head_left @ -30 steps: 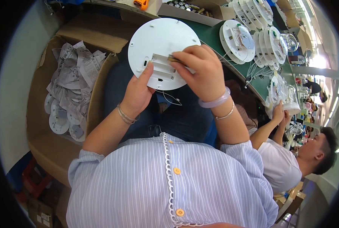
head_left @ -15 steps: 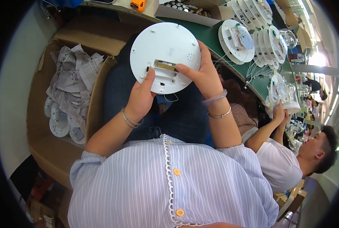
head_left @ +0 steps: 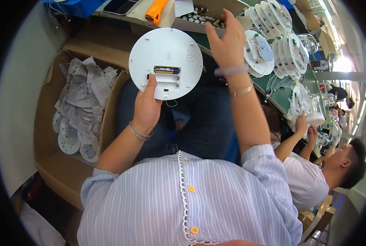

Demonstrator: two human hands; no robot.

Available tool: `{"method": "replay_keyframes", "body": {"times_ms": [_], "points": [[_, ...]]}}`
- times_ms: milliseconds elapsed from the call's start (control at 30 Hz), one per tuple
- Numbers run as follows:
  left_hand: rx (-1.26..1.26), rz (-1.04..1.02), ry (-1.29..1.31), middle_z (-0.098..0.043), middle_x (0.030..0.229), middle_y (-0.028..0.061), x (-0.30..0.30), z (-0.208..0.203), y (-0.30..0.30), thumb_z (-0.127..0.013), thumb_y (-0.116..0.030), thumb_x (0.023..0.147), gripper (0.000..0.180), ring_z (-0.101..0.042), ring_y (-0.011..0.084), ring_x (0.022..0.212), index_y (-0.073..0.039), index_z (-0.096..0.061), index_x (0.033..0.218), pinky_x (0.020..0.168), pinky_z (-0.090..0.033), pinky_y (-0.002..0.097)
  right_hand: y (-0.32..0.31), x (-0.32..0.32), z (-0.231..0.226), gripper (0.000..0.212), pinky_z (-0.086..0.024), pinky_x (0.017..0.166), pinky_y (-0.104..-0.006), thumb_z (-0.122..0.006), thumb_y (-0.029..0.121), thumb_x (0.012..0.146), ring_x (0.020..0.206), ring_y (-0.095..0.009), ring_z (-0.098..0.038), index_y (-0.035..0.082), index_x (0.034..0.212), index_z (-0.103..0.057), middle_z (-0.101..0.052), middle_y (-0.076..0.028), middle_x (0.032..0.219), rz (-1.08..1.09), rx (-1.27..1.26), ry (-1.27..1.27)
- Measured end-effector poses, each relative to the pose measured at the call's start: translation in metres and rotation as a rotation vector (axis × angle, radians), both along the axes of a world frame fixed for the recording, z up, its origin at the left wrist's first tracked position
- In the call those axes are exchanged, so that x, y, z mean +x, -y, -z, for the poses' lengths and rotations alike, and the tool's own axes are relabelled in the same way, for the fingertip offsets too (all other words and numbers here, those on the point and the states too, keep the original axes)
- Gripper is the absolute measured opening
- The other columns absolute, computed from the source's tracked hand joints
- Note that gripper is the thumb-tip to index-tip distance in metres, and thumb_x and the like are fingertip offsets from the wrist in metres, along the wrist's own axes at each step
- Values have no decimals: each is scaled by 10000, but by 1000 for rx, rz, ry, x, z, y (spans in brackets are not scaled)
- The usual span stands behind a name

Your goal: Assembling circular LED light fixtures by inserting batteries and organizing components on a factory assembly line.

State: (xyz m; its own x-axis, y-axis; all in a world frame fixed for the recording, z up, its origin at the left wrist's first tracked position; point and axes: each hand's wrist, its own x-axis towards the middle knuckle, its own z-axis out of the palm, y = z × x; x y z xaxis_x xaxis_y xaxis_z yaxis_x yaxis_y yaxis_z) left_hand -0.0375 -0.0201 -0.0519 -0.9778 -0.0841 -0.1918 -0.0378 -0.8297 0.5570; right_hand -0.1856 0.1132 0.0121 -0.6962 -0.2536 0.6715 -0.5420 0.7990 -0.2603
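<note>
My left hand (head_left: pixel 147 107) grips the lower edge of a round white plastic disc (head_left: pixel 163 51), with the thumb on its face beside the battery compartment. One battery (head_left: pixel 166 70) lies in the compartment's top slot; the slots below it are bare. A thin white wire loops out under the disc. My right hand (head_left: pixel 228 41) is off the disc, reaching toward an open carton (head_left: pixel 197 27) of loose batteries. Its thumb and fingers are apart, with nothing seen in them.
Crumpled paper (head_left: pixel 86 82) and white discs fill a cardboard box (head_left: pixel 47 135) at left. An orange tool (head_left: pixel 156 11) lies by the carton. Stacked white discs (head_left: pixel 289 53) with trailing wires stand on the green bench (head_left: pixel 275 91). A co-worker (head_left: pixel 306 176) sits at right, handling a part.
My right hand has let go of the disc and moved up and right to the battery carton. The disc, still in my left hand, has shifted slightly left.
</note>
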Motion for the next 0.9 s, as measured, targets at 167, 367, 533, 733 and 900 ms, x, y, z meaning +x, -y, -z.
{"method": "replay_keyframes", "body": {"times_ms": [167,367,533,733,900], "points": [[65,-24,9,-439,1134,96,1,4,1,-360,-248,877,387,-450,174,1024,-1,-335,1174,863,-364,288,10,-33,5,333,-401,761,-297,-563,251,738,798,-253,-554,-2,954,-556,-592,-143,821,25,113,419],[92,-37,27,-465,1107,103,-1,3,5,-372,-263,872,393,-467,178,1006,8,-354,1156,851,-377,290,8,-64,16,281,-424,670,-259,-566,252,747,722,-175,-561,22,908,-582,-602,-107,796,-187,-144,520],[139,-81,48,-486,1074,106,2,10,4,-390,-289,864,397,-490,169,968,22,-396,1112,833,-392,279,16,-62,8,319,-414,687,-294,-442,293,808,749,-240,-559,19,916,-563,-587,-144,799,-43,225,506],[115,-70,39,-500,1056,94,1,9,-1,-395,-294,863,400,-503,144,932,20,-401,1111,802,-399,250,-29,-95,-8,309,-409,753,-276,-495,245,782,819,-207,-554,10,976,-550,-590,-129,879,-192,347,673],[141,-90,52,-496,1058,106,6,14,7,-388,-267,867,378,-501,172,954,21,-394,1111,823,-400,277,-15,-105,-14,320,-431,759,-284,-599,151,691,816,-206,-562,18,979,-561,-591,-125,893,-184,579,806]]}}
